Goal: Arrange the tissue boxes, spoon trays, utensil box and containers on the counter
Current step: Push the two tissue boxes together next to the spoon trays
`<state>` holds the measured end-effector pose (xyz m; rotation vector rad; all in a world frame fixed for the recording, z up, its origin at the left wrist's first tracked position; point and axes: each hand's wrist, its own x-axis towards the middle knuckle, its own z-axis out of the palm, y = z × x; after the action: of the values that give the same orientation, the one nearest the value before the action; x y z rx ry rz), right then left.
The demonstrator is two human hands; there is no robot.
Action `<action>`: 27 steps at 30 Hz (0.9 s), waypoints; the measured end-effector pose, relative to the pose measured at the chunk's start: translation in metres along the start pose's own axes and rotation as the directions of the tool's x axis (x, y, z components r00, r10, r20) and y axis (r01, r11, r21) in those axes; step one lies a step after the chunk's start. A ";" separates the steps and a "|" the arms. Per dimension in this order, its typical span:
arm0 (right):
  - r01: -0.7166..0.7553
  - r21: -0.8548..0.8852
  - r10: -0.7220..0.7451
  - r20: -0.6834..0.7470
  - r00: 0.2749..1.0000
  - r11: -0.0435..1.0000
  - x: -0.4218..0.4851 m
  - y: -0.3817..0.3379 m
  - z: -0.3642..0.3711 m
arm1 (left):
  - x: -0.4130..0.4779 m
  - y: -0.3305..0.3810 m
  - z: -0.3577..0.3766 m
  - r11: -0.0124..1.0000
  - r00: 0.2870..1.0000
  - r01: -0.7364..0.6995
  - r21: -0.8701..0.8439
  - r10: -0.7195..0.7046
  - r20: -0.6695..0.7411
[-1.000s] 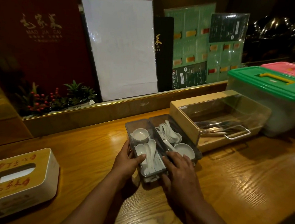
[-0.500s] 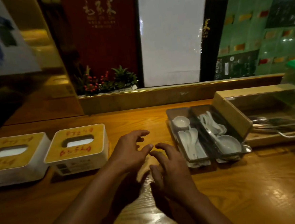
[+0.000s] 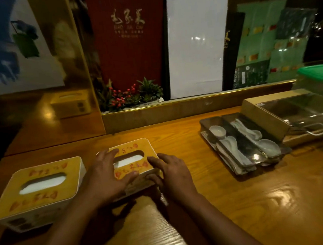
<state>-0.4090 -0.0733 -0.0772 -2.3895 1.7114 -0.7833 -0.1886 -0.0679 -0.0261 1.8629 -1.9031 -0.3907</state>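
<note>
Wooden lid under both palms: the left hand (image 3: 110, 174) lies flat over the near-left part of the right tissue box (image 3: 133, 163), fingers spread across its top, and the right hand (image 3: 170, 172) curls round the near-right corner. Together they make a loose two-handed grip on that box, pressing and bracketing it; whether the box is lifted off the surface (image 3: 240, 203) or only steadied I cannot tell.

Its long axis runs left to right, tilted a little so the right end sits farther away. Just beside it to the left stands the second tissue box (image 3: 42, 187), on nearly the same line, with a narrow gap between them. I judge that the coming move turns on this: sliding or turning the held box squares it with its neighbour, and the left hand is the nearer one to that gap.

Well to the right lie the two spoon trays (image 3: 241, 145), side by side and touching, angled toward the far left. Beyond them rests the utensil box (image 3: 291, 116), with a green-lidded container (image 3: 319, 75) at the far-right edge.
</note>
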 end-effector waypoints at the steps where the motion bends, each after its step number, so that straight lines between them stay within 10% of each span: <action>1: -0.023 -0.017 0.023 0.002 1.000 1.000 0.001 0.004 -0.004 | 0.002 0.000 0.004 1.000 0.999 0.003 -0.014 -0.002 0.050; 13: -0.257 -0.264 0.259 -0.030 0.966 0.929 0.023 0.111 -0.070 | 0.043 0.094 0.088 0.915 0.993 -0.083 -0.395 0.107 0.039; 27: -0.334 -0.130 0.335 -0.020 0.942 0.933 0.039 0.160 -0.081 | 0.084 0.129 0.122 0.914 0.998 -0.029 -0.404 0.051 0.044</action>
<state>-0.5735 -0.1500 -0.0526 -2.0794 2.1514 -0.6312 -0.3605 -0.1580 -0.0574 1.5499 -1.7285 -0.7652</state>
